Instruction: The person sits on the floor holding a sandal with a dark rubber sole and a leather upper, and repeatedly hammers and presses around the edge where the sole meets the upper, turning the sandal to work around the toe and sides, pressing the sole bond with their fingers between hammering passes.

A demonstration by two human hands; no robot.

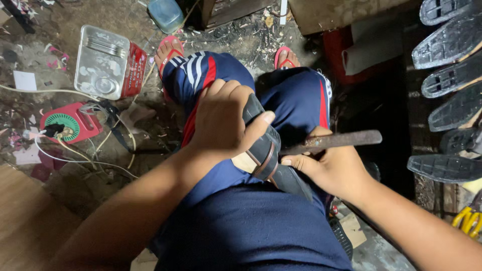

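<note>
My left hand (221,120) grips the toe end of a dark sandal (268,150) with a brown strap, pressing it down on my lap between my knees. My right hand (331,168) holds the sandal's lower part and a rusty metal rod-like tool (334,141), which points to the right across my right thigh. The tool's near end meets the sandal by the strap. I sit in dark blue shorts with red and white stripes and wear red flip-flops (169,47).
Several black shoe soles (452,95) lie in a row at the right. A metal tin with a red side (108,62) and a red cable reel with cords (68,123) sit on the littered floor at left. A wooden board (25,216) lies lower left.
</note>
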